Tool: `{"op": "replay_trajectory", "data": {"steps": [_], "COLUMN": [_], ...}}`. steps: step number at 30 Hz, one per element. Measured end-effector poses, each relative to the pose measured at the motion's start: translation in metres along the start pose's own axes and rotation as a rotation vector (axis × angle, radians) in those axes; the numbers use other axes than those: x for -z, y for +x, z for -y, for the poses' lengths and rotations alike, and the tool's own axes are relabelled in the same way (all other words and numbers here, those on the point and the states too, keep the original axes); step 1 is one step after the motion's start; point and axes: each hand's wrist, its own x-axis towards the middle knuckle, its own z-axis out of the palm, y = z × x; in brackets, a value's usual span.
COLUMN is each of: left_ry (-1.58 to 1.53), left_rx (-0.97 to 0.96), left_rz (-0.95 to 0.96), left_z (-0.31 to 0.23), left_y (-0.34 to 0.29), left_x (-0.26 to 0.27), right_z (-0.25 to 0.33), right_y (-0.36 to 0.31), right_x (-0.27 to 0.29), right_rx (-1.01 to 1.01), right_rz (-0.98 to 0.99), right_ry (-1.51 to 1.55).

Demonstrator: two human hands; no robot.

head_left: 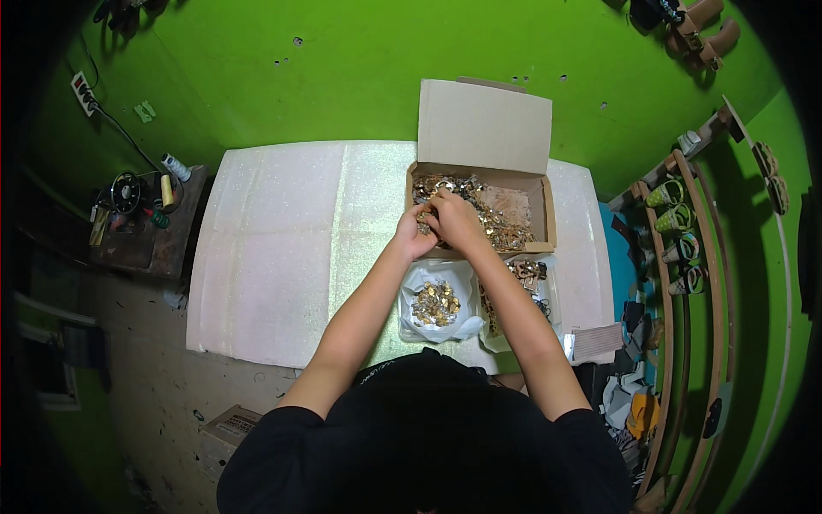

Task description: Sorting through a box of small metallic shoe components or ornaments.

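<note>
Both my hands are at the near left side of an open cardboard box [550,210], which holds a heap of small shiny gold and silver metal pieces [492,214]. My left hand [414,236] is cupped, with a few of these metal pieces showing in its palm. Over it bends my right hand [455,221], its fingers drawn together at the left hand's fingers. Whatever the right fingertips pinch is too small to make out. Just nearer to me, a white tray lined with thin plastic [469,295] contains a pile of gold and silver pieces [437,303].
Another white tray [501,343] with dark and gold pieces lies partly under my right forearm. The box stands on a pale sheet-covered table [274,248] against a green wall. A sewing machine [128,195] is at left; a wooden rack with sandals [672,218] at right.
</note>
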Motion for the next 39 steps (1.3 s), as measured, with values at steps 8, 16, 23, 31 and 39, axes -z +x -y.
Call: {"op": "replay_trajectory", "data": {"steps": [8, 16, 23, 31, 39], "left_ry": [-0.047, -0.073, -0.109, -0.098, -0.067], "left_rx": [-0.015, -0.013, 0.017, -0.013, -0.011], "left_rz": [-0.005, -0.003, 0.258, 0.249, 0.249], "left_z": [0.004, -0.003, 0.000, 0.002, 0.002], "left_y": [0.001, -0.001, -0.009, -0.016, -0.015], "left_x": [-0.004, 0.009, 0.001, -0.005, -0.003], "right_z": [-0.008, -0.018, -0.020, -0.017, -0.007], "right_y": [0.000, -0.014, -0.054, -0.089, -0.096], "right_x": [-0.001, -0.008, 0.003, 0.003, 0.017], "right_rx": [-0.072, -0.333, -0.506, -0.502, -0.358], "right_rz": [-0.026, -0.105, -0.023, 0.049, 0.128], "right_ry": [0.265, 1.177, 1.311, 1.228, 0.629]}}
